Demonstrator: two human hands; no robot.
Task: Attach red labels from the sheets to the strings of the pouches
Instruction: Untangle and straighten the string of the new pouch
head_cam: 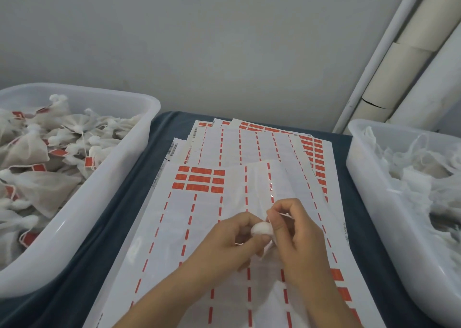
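Observation:
A small white pouch (262, 228) sits bunched between both hands above the label sheets. My left hand (234, 238) grips the pouch from the left with curled fingers. My right hand (296, 230) pinches the pouch's thin white string (285, 214) between thumb and forefinger. Under the hands lies a label sheet (174, 228), mostly peeled, with a block of red labels (199, 179) at its upper left. More sheets (249, 143) fan out behind it, with red labels (313, 153) along the right edge.
A white tub (139, 128) at the left holds several pouches with red labels on their strings. A white tub (359, 178) at the right holds white pouches without labels. A dark blue cloth (119, 215) covers the table. Pipes (399, 73) run up the wall at the right.

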